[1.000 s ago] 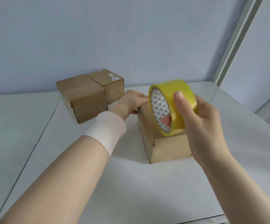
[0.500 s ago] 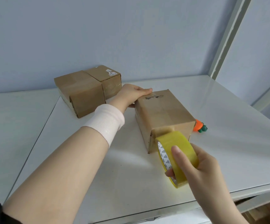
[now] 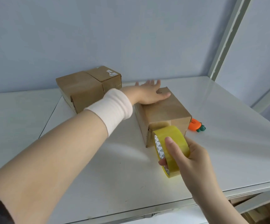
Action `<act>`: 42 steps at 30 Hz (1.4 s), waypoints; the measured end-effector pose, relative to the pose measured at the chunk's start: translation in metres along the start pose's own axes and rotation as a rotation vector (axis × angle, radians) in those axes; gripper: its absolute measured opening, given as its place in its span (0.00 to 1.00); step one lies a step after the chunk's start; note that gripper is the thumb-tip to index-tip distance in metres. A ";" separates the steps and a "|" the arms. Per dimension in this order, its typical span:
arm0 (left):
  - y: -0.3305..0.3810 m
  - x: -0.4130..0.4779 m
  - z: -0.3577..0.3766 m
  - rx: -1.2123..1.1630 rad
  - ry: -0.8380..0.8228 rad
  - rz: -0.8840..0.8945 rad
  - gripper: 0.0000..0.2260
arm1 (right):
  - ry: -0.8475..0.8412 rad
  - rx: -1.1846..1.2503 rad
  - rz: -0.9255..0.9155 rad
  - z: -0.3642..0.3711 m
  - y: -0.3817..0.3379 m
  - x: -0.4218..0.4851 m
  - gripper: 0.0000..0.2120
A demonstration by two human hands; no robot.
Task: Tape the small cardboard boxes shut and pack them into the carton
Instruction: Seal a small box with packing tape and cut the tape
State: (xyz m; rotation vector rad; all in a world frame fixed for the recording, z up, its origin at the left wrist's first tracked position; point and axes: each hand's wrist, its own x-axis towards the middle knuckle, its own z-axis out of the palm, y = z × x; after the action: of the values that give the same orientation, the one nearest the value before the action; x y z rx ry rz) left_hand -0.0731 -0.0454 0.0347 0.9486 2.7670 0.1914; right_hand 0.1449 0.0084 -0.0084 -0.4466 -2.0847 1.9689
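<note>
A brown cardboard box (image 3: 163,109) sits at the centre of the frame on the white table (image 3: 98,175). The left hand (image 3: 148,92) lies flat on the far part of its top, fingers straight and spread, pressing down. The right hand (image 3: 190,159) grips a yellow roll of clear packing tape (image 3: 171,143) just below the box's near face, thumb over the outer band and fingers curled into the core. A strip of tape (image 3: 161,124) runs from the roll up that face toward the top edge.

The pull goes toward the lower frame while the only weight is at the far end, so the box may slide or lift. A slanted pull would probably lay the strip crooked or wrinkled, leaving the flaps loosely sealed. A small orange carrot-shaped object (image 3: 195,126) lies just beside the box's right corner, and a sideways swing of the roll could knock it.

Two more brown cardboard boxes (image 3: 81,89) stand touching each other at upper left. I cannot tell where the carton is.
</note>
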 end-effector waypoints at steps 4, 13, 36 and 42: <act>0.003 0.002 0.007 0.018 0.078 0.020 0.33 | -0.007 0.002 0.000 0.001 0.002 0.006 0.07; 0.016 0.003 0.007 0.080 0.001 0.088 0.34 | 0.022 0.016 -0.014 0.002 0.003 0.027 0.09; 0.009 0.014 0.015 0.102 0.094 0.174 0.37 | 0.022 0.054 0.015 0.014 0.000 0.058 0.12; 0.013 0.008 0.009 0.096 0.071 0.169 0.35 | 0.048 0.031 0.100 0.014 -0.005 0.053 0.17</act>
State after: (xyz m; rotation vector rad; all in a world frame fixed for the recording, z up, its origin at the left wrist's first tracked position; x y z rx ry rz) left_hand -0.0692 -0.0299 0.0274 1.2242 2.7808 0.1214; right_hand 0.0900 0.0154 -0.0063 -0.5963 -2.0363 2.0217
